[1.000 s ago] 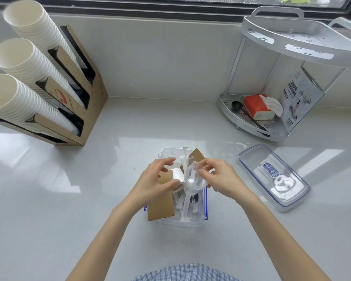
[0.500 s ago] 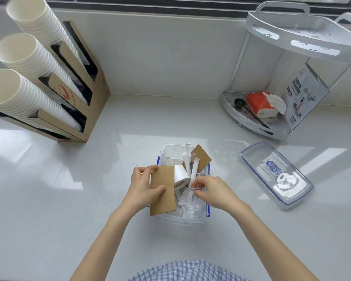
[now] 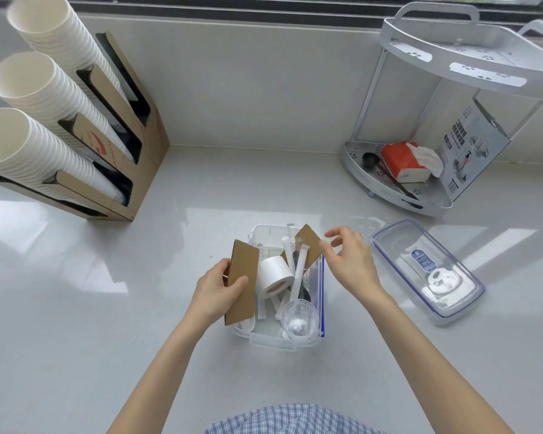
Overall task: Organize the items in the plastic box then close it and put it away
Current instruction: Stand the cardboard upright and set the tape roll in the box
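Note:
A clear plastic box (image 3: 271, 343) with blue clips stands open on the white counter in front of me. Inside are a white tape roll (image 3: 271, 274), wrapped white utensils (image 3: 298, 270), a small clear cup (image 3: 298, 317) at the near end and a brown cardboard sleeve (image 3: 309, 242) leaning at the far right. My left hand (image 3: 215, 292) grips another flat brown cardboard sleeve (image 3: 242, 280) at the box's left edge. My right hand (image 3: 348, 261) hovers over the box's right side, fingers apart, fingertips close to the far sleeve. The box's clear lid (image 3: 420, 270) lies to the right.
A cardboard holder with three stacks of white paper cups (image 3: 44, 126) fills the back left. A white two-tier corner rack (image 3: 452, 120) at the back right holds a red tissue pack (image 3: 402, 162), a black scoop and a printed box. A wall runs behind.
My right hand set the clear cup down in the near end of the box, let go and moved up toward the far sleeve. My left hand kept its sleeve.

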Tool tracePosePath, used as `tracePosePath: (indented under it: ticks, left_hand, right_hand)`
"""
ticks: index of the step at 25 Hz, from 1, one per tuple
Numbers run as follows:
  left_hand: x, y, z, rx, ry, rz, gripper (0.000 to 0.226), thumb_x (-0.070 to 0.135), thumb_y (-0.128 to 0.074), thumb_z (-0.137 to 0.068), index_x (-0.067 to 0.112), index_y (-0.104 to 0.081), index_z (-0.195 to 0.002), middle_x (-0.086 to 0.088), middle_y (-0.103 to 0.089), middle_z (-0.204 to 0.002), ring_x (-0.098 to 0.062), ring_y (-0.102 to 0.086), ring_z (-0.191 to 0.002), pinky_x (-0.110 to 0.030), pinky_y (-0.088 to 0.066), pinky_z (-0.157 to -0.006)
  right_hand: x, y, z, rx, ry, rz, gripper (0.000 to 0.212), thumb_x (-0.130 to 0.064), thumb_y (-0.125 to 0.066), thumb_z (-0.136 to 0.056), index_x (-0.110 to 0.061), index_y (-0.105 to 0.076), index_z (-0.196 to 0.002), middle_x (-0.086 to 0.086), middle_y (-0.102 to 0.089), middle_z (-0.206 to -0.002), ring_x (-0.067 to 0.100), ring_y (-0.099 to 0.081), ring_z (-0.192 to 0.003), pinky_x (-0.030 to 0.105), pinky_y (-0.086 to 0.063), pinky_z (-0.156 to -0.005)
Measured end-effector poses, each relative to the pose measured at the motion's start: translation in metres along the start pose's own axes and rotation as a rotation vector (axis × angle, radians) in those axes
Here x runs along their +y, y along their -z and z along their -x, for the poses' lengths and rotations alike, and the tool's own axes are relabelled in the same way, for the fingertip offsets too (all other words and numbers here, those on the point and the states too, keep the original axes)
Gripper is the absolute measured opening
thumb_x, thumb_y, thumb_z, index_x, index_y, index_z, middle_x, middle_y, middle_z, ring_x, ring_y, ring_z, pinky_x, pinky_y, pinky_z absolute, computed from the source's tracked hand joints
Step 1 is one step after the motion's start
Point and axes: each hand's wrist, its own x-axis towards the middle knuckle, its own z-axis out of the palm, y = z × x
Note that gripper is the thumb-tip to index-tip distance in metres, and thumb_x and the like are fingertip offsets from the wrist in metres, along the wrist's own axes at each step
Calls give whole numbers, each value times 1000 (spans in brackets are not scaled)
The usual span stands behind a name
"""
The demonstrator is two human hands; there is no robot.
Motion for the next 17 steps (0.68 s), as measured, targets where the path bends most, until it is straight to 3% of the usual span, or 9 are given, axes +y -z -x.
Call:
tracePosePath:
  ticks: [3, 8, 12, 17]
  left_hand:
    - [2, 4, 0, 1, 31, 94, 15, 16, -52, -88, 18, -57, -102, -8, -63, -102, -25, -58, -93, -33, -48, -82]
    - [3, 3, 0, -6, 53, 125, 11, 19, -48, -90, 20, -57, -97, -9, -65, -101, -28, -61, -98, -37, -50, -85]
    - [6, 2, 0, 15, 53, 150, 13, 20, -43, -92, 20, -55, -98, -11, -65, -106, -31, -61, -100, -41, -52, -86]
    - [15, 4, -1, -1, 15, 176, 14, 20, -38, -94, 24, -50, -102, -11, -62, -114, -30, -61, -103, -38, -54, -83]
  right_hand:
    - [3, -8, -13, -102, -54, 78, 38, -28, -49, -91, -15, -48, -126, 10, -52, -126, 26, -53, -111, 34, -40, -89]
    - [9, -15, -22, -15, -22, 25, 26, -13, -46, -90, -10, -61, -112, 11, -64, -110, 20, -52, -87, 27, -38, -76]
    - [1, 3, -21, 156, 58, -97, 21, -14, -48, -91, -12, -64, -104, 4, -62, -99, 17, -52, -77, 23, -37, -71]
    - [-21, 31, -21, 317, 223, -292, 18, -9, -52, -90, -10, -66, -101, -1, -58, -93, -3, -54, -71, -1, -38, -62]
